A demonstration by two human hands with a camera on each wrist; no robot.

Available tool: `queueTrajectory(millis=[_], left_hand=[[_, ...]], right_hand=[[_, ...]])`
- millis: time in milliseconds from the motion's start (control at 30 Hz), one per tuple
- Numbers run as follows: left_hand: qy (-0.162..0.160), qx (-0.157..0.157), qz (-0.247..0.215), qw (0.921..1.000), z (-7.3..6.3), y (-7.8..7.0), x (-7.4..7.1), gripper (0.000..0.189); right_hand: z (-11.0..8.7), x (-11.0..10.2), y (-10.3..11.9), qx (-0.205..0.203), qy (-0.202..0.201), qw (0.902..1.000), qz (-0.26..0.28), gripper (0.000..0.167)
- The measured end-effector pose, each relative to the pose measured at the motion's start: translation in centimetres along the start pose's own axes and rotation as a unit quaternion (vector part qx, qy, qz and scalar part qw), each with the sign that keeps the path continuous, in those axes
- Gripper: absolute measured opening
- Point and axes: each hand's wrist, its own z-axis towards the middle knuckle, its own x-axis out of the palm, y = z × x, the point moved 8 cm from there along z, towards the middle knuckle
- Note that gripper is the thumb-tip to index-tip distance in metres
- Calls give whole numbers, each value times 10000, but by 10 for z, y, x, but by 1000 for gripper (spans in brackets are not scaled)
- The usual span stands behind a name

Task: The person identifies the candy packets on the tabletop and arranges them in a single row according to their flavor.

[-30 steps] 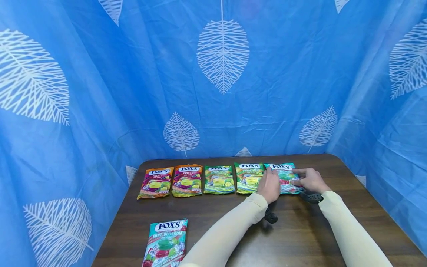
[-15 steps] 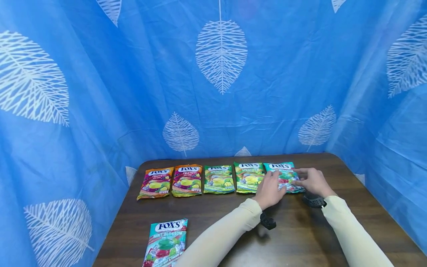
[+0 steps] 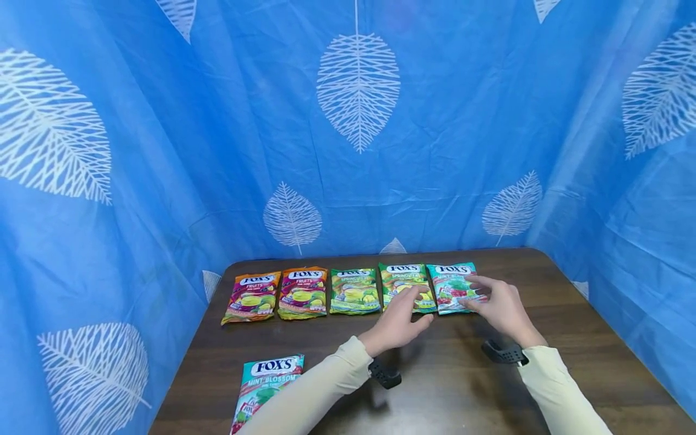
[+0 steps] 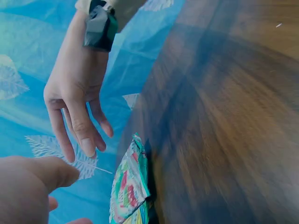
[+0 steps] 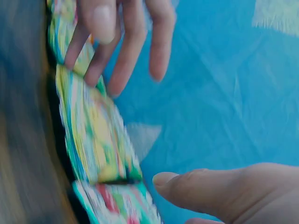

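Note:
At the right end of a row of candy bags lies a teal Mint Blossom candy bag [image 3: 449, 290]. My right hand [image 3: 501, 307] hovers over its right side, fingers loosely bent and holding nothing. Left of it, my left hand [image 3: 398, 321] is raised in front of the right green Spring Tea candy bag [image 3: 401, 279], its fingers relaxed and nothing in them. Another green Spring Tea bag [image 3: 354, 292] and two orange-red Fruits bags, the nearer one [image 3: 302, 293] and the outer one [image 3: 252, 298], continue the row leftward. In the left wrist view the teal bag [image 4: 128, 186] shows edge-on below the right hand.
A second Mint Blossom bag [image 3: 266, 380] lies at the table's front left, partly covered by the left sleeve [image 3: 310, 389]. The dark wooden table [image 3: 446, 386] is enclosed by a blue curtain [image 3: 435, 151] with white leaf prints behind and at both sides.
Both hands have come away from the teal bag at the right end. The left hand has moved left and toward the front; the right has lifted slightly back. The bags stay in their row.

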Motion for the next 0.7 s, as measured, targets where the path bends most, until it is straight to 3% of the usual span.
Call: queueTrajectory(millis=[100,233,433,700], left_hand=[[187,-84,-275,9994,-17,3,-9,57],[196,-271,-499,9982,-39,4,-23,59],[-29,-344,-697,9970,-71,4,-44,63],[-375,-690,-974,9921,-111,6,-60,61]], right_hand=[[-10,4,16,-39,-59,9997,250,59],[-24,12,35,60,-67,9975,703,61],[-47,28,61,259,25,9849,1713,62],[-70,50,83,386,88,9763,2128,57]])
